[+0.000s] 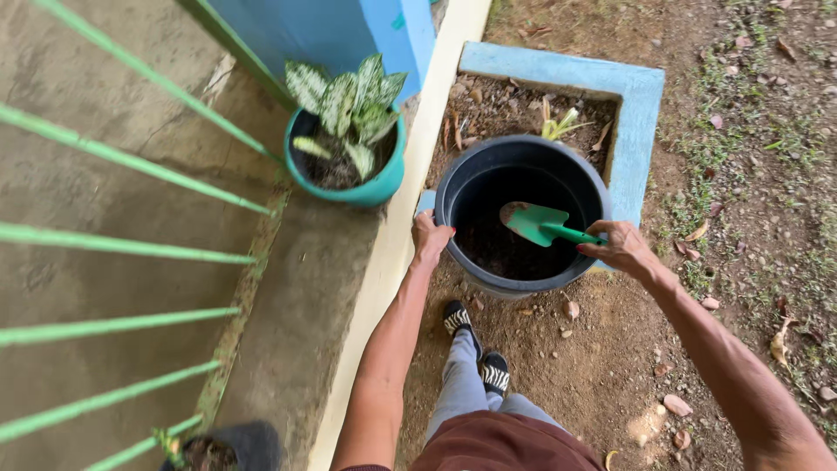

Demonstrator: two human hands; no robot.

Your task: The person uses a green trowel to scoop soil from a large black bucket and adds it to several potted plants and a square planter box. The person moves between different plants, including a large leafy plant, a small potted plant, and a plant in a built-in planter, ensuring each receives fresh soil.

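Head view, person standing on bare dirt. Left hand point(429, 237) is clamped on the left rim of a big black pot point(453, 187), fingers curled over the edge, at the centre of the frame. Right hand point(621, 249) sits at the pot's right rim with its grip closed round the handle of a green trowel point(534, 222); the blade hangs inside the pot, above dark soil point(506, 257) that fills only the bottom. Pot stands at the edge of a blue-edged planter bed point(636, 96) (small sprout in it, upper centre). A teal pot point(366, 187) with a spotted leafy plant point(349, 100) sits on the concrete ledge, upper left of centre, apart from the black pot. Green railing bars point(131, 244) cross the left side. Another dark pot point(244, 445) is at the bottom left.

Judgement: to dig cleanly, the left hand should brace the rim so the pot doesn't tip, and the blade should go in at a slant, scoop side up, kept clear of the wall.
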